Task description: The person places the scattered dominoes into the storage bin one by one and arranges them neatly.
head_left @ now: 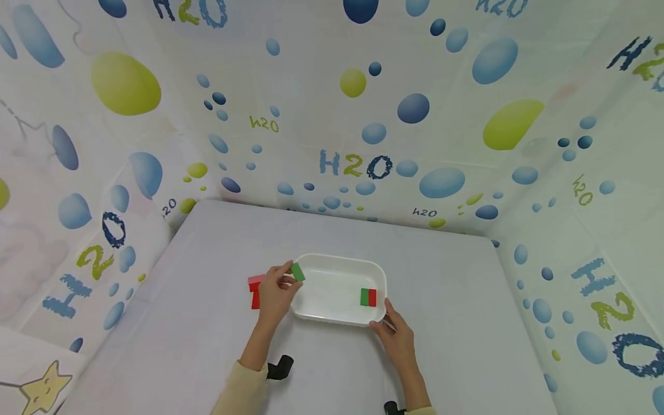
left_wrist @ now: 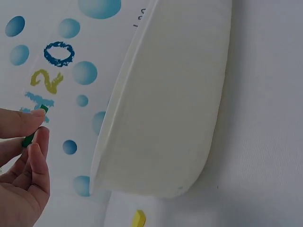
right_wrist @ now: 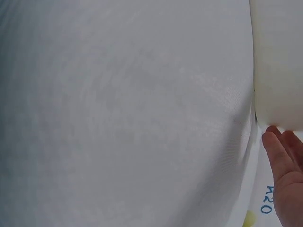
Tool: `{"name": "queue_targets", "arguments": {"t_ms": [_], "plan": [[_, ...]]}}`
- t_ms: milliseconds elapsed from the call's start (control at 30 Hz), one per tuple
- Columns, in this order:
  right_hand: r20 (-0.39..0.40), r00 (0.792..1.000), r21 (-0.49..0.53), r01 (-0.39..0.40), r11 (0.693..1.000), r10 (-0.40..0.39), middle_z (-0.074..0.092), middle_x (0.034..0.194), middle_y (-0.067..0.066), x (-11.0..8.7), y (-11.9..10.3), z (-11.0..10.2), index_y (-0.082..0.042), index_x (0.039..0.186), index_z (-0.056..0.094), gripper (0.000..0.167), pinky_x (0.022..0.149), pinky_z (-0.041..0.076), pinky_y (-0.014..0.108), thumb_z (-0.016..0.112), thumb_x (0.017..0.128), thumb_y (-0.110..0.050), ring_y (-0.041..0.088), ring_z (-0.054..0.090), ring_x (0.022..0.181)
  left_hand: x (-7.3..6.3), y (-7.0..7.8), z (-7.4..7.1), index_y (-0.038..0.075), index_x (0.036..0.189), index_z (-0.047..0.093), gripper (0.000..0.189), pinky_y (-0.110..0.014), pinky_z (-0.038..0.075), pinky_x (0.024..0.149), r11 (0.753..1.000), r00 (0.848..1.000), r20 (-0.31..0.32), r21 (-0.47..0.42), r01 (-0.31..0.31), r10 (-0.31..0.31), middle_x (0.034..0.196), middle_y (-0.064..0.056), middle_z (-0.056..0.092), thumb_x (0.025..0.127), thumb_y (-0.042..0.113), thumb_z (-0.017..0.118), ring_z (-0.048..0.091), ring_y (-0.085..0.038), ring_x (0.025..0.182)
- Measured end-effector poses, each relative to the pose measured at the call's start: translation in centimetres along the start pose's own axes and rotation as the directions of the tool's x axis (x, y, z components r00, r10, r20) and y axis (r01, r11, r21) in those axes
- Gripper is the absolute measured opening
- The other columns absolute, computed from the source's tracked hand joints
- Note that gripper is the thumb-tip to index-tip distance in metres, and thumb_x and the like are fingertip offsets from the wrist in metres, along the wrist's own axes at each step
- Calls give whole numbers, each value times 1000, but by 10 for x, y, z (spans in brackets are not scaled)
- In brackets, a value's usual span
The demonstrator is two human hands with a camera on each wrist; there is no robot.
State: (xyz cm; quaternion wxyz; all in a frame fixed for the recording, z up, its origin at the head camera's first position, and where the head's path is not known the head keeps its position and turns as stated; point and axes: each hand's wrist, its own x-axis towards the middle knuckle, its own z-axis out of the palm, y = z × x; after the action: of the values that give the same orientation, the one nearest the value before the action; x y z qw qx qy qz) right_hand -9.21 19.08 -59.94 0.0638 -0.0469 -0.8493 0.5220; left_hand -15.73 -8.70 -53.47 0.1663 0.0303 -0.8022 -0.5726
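Bubble-printed sheeting (head_left: pixel 311 83) backs the table (head_left: pixel 467 323). Left of the white tray (head_left: pixel 327 297) lie red blocks (head_left: pixel 255 301); at its left rim, the left hand (head_left: pixel 276 292) pinches a green block (head_left: pixel 298 272), likely for placing, needing lowering inside next; the right hand (head_left: pixel 398 336) grips the tray's near-right corner.

A makeshift booth surrounds us, its back and both sides made of white sheets (head_left: pixel 311 69) that hang like shower curtains, printed with blue and green bubbles and "H2O" lettering. A pale table (head_left: pixel 441 323) takes up much of the space between them, and the black gear (head_left: pixel 280 367) on the person's wrists suggests a recording corner; whether a home or a lab lies beyond the sheets, I cannot tell.
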Motion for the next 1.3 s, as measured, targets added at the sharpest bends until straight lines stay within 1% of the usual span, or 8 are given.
{"name": "queue_targets", "arguments": {"t_ms": [200,333,467,600,833,1000,1100,1300], "plan": [[-16,999,20,37,999,-37,53,141,18,0,3,1,-11,147,44,76,89,53,32,79,80,-20,35,60,119,-1,5,25,-1,127,63,53,-14,51,70,997,994,94,50,-61,56,102,-13,65,76,-5,78,68,-24,83],[-22,999,21,41,999,-41,53,141,19,0,3,2,-11,147,44,76,89,53,31,79,80,-17,36,60,119,1,4,38,-2,125,64,53,-18,53,69,994,985,148,48,-100,91,101,-14,65,74,-7,78,68,-24,81],[-18,999,31,34,999,-34,52,143,17,0,3,2,-12,147,44,76,90,53,33,79,80,-18,35,60,120,4,6,52,-4,123,64,53,-24,55,68,990,974,194,49,-130,118,99,-16,64,72,-9,78,69,-25,79],[-4,1000,37,14,999,-14,51,144,17,1,1,0,-12,148,43,76,91,52,34,78,81,-21,35,59,121,5,6,66,-5,124,63,53,-26,56,70,989,962,254,79,-126,102,98,-17,65,72,-9,78,68,-25,79],[14,1000,60,3,998,-4,51,144,17,1,-1,-1,-12,148,43,76,93,51,34,78,81,-23,35,58,123,6,0,89,-3,123,65,52,-22,54,66,982,936,349,158,-105,44,95,-15,66,73,-6,78,67,-21,78],[12,1000,53,-9,999,9,51,144,17,1,-2,-1,-12,148,43,76,92,52,34,78,81,-21,34,59,123,4,-2,99,0,123,66,52,-23,52,64,973,923,386,208,-99,12,92,-12,66,73,-4,79,66,-19,76],[14,1000,52,-15,999,15,51,144,17,1,-3,-2,-12,148,43,76,92,51,34,78,81,-22,34,59,123,4,-5,105,1,122,67,53,-23,51,63,970,914,406,227,-84,-16,91,-11,67,71,-3,80,66,-19,75],[11,1000,71,-12,997,11,50,144,18,0,-2,-1,-10,147,43,76,92,52,34,78,81,-21,35,58,123,2,-8,113,2,122,67,52,-26,51,66,965,885,463,252,-76,-51,88,-11,68,71,-3,79,65,-19,76]]}}
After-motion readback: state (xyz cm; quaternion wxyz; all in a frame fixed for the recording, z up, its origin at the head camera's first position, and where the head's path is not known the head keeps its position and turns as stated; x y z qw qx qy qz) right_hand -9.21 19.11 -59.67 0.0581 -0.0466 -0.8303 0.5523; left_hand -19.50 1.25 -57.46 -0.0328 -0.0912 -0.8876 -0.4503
